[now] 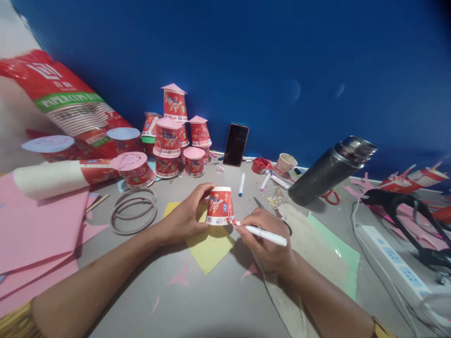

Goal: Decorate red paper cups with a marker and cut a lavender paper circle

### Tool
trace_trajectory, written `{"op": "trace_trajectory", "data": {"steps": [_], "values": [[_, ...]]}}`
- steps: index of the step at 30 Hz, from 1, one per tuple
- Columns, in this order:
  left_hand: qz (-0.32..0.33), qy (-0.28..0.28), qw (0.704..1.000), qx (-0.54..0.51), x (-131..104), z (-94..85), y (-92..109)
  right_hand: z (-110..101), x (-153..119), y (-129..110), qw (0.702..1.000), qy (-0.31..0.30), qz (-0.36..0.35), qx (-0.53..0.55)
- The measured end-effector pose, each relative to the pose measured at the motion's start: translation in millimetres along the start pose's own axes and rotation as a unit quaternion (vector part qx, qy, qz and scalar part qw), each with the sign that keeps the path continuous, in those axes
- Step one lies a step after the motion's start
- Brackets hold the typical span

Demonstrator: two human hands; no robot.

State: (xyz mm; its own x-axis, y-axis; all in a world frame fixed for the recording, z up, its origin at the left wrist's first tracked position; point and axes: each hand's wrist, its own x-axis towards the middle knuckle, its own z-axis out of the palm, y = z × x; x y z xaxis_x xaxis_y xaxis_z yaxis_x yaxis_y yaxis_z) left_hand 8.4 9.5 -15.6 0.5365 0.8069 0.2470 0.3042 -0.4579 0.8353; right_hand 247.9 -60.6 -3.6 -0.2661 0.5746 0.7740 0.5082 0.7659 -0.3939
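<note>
A red and white paper cup (219, 206) is upside down above the table, its wide rim at the bottom. My left hand (190, 211) grips it from the left side, fingers behind and thumb near the rim. In my right hand (269, 237) is a white marker pen (267, 235), its tip touching or very near the cup's lower right side. A yellow paper sheet (211, 251) lies beneath the cup. Just behind my right hand are black-handled scissors (260, 203), partly covered. A capped white marker with a blue end (241, 184) lies beyond the cup.
Stacked paper cups with pink paper tops (167, 141) stand at the back left, near a paper-cup bag (77, 105). A phone (236, 144) leans on the blue wall. At right are a tilted dark bottle (322, 173) and a power strip (394, 263). Pink sheets (42, 225) lie left.
</note>
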Motion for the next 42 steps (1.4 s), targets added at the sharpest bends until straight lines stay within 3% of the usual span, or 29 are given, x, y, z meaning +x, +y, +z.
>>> {"op": "trace_trajectory", "data": {"steps": [32, 42], "values": [[-0.004, -0.003, 1.0, 0.003, -0.9, 0.3, -3.7, -0.4, 2.2, -1.6, 1.0, 0.004, 0.004, -0.008], [-0.005, -0.003, 1.0, 0.013, -1.2, 0.1, -4.3, -0.7, 0.2, -2.5, 0.999, -0.006, -0.004, 0.033]]}}
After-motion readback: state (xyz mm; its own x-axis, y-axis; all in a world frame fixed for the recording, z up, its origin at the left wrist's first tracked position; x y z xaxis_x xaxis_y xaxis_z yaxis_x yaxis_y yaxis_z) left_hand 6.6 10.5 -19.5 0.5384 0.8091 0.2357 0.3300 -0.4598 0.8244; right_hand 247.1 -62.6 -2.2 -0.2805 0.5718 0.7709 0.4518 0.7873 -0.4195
